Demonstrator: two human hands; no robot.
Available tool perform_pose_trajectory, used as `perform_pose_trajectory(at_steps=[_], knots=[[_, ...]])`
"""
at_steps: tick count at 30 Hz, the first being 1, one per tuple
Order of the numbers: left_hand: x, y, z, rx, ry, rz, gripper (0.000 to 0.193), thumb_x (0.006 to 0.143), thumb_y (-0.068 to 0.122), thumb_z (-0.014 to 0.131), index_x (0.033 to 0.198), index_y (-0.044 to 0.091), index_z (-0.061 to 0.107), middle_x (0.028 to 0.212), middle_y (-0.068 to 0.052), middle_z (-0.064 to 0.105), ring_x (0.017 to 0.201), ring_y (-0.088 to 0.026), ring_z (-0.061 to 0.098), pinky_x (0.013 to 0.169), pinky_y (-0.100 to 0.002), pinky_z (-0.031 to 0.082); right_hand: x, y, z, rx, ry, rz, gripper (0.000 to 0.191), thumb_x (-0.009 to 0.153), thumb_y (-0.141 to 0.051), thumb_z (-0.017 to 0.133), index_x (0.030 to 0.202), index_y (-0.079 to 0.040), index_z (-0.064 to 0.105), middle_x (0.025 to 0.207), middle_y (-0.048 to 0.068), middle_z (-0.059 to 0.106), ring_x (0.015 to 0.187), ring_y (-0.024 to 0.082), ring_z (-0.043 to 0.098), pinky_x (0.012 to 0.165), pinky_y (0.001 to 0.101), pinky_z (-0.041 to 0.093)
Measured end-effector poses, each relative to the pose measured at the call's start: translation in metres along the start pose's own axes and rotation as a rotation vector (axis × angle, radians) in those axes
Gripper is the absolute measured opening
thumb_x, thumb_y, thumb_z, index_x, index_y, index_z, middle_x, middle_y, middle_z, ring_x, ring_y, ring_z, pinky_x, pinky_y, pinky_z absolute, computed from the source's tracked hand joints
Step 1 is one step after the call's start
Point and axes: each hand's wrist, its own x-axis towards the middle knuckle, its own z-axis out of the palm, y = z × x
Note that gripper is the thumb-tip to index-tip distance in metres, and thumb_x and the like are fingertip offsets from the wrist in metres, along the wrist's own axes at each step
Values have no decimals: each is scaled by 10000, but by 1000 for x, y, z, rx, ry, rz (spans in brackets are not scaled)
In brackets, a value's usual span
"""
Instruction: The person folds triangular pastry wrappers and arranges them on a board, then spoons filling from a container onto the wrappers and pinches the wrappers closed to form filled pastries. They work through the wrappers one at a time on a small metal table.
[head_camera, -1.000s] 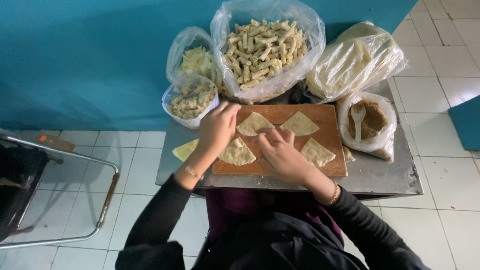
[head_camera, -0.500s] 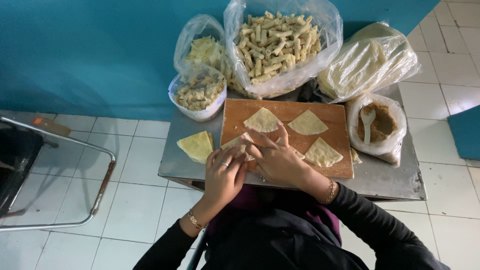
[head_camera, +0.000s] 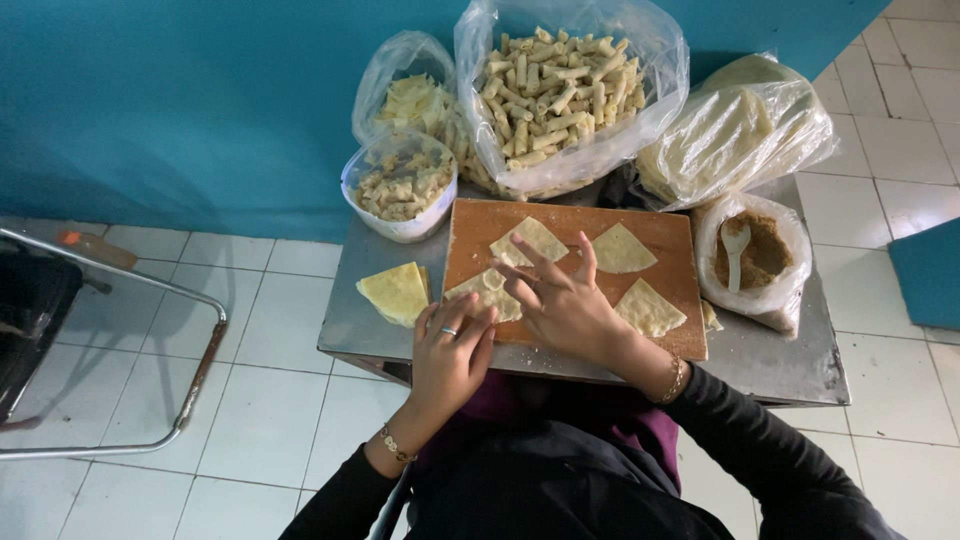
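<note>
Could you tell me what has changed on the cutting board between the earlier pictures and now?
The left hand drew back from the far edge of the wooden board to its near left corner, joining the right hand on the nearest wrapper. Both hands now press its near edge; whether it is being rolled is unclear. The other three wrappers on the board, the stack of wrappers beside it and the bags behind stayed put.

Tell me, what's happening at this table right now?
A person works both hands on a pale triangular dough wrapper at the near left corner of a brown wooden cutting board. The left hand presses its near edge; the right hand rests fingers on top. Three more wrappers lie on the board, and a stack of wrappers sits beside it on the metal table.
</note>
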Motion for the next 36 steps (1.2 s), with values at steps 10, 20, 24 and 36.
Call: perform_pose_trajectory(at_steps=[10, 20, 24, 36], knots=[[-5, -5, 1, -137, 1, -35, 238, 871, 82, 690, 1101, 32, 723, 1273, -195, 631, 1197, -380, 620, 1125, -527, 439, -6, -17, 10, 54, -92, -94, 468, 1055, -552, 422, 1353, -206, 521, 1628, -75, 418, 1576, 184, 177, 1118, 809, -5], [2, -1, -3, -95, 1, -23, 165, 890, 97, 691, 1038, 26, 702, 1222, -175, 651, 1171, -352, 630, 1101, -524, 445, 1, 0, 12, -67, -129, -82, 645, 1024, -690, 312, 1353, -202, 574, 1632, -81, 423, 1580, 146, 181, 1126, 768, -18], [6, 1, -2, -36, -27, -18, 139, 899, 125, 689, 1000, 29, 684, 1202, -170, 652, 1159, -338, 631, 1111, -517, 430, -1, 9, 2, 69, -214, -5, 587, 980, -649, 351, 1339, -233, 557, 1613, -64, 384, 1547, 171, 145, 1088, 804, -36], [-9, 18, 32, -44, -92, 174, 334, 961, 175, 701, 1269, 49, 679, 1298, -132, 592, 1333, -310, 521, 1134, -533, 356, -71, 47, -43, 374, -155, 73, 587, 1042, -471, 357, 1561, -202, 308, 1656, -16, 338, 1587, 273, 63, 1111, 780, -140]])
